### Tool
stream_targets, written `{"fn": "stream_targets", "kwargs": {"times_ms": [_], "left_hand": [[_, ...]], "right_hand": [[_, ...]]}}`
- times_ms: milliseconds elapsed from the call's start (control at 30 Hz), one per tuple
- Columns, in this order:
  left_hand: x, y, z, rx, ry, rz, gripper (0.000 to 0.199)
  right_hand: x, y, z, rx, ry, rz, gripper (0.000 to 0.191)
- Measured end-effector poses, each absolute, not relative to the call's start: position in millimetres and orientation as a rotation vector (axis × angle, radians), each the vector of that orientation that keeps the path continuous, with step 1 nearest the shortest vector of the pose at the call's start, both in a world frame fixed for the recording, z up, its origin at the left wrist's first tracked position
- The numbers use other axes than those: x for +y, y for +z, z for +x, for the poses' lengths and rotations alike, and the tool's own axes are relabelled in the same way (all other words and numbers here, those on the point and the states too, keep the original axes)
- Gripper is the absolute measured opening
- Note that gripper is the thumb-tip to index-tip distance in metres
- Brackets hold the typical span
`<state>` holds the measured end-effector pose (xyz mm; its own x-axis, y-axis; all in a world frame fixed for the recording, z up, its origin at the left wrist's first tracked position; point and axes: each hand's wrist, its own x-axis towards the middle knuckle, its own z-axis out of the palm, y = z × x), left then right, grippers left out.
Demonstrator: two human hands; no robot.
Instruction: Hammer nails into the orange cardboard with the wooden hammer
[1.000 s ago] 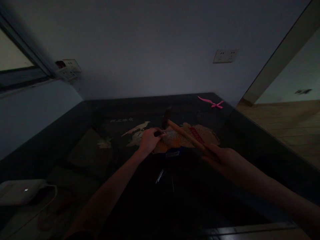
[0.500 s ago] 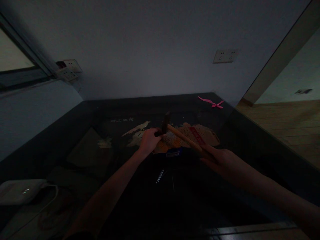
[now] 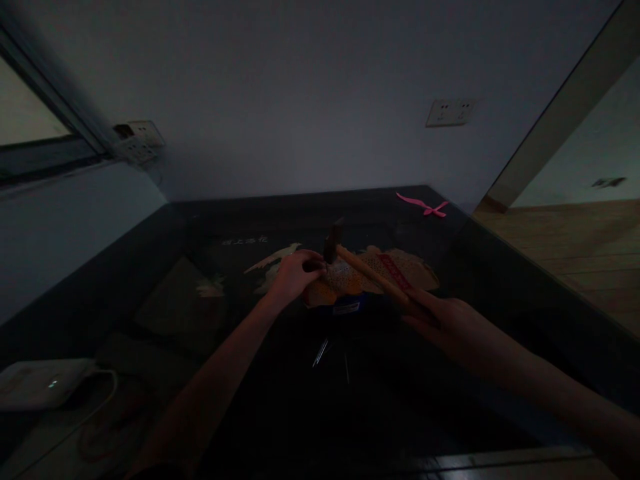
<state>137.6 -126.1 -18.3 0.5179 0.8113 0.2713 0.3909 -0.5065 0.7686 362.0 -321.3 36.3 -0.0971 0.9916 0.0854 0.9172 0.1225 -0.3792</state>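
Observation:
My right hand (image 3: 437,313) is wrapped round the wooden handle of a hammer (image 3: 370,272). The hammer's dark head is raised beside the fingertips of my left hand (image 3: 296,272). Thumb and forefinger of that hand are pinched together over the left part of an orange and tan speckled packet (image 3: 345,279) with a red band and a blue edge; what they pinch is too small and dark to make out. Several thin metal pieces, like nails or needles (image 3: 321,352), lie on the dark table (image 3: 280,400) nearer to me.
A pink ribbon (image 3: 430,209) lies at the table's back right corner. At the left edge sits a white device (image 3: 45,383) with a cable. Wall sockets (image 3: 449,113) are above the table, and a wooden floor (image 3: 575,233) shows at the right.
My left hand has shifted slightly left and a little up, with a wider gap showing inside the pinch. The hammer and my right hand have barely moved.

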Motion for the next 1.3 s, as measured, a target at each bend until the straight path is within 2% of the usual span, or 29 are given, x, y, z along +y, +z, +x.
{"fn": "stream_targets", "kwargs": {"times_ms": [200,700,1300], "left_hand": [[-118.7,-26.6,135.4,0.934,0.895,2.206,0.005],[-123.8,-22.2,137.3,0.996,0.83,2.149,0.01],[-126.7,-21.3,140.5,1.01,0.842,2.208,0.015]], "right_hand": [[-323.1,36.1,363.5,-2.082,0.34,-1.841,0.018],[-322.3,37.1,362.0,-2.077,0.391,-1.887,0.01],[-327.5,32.8,364.3,-2.023,0.394,-1.902,0.015]]}}
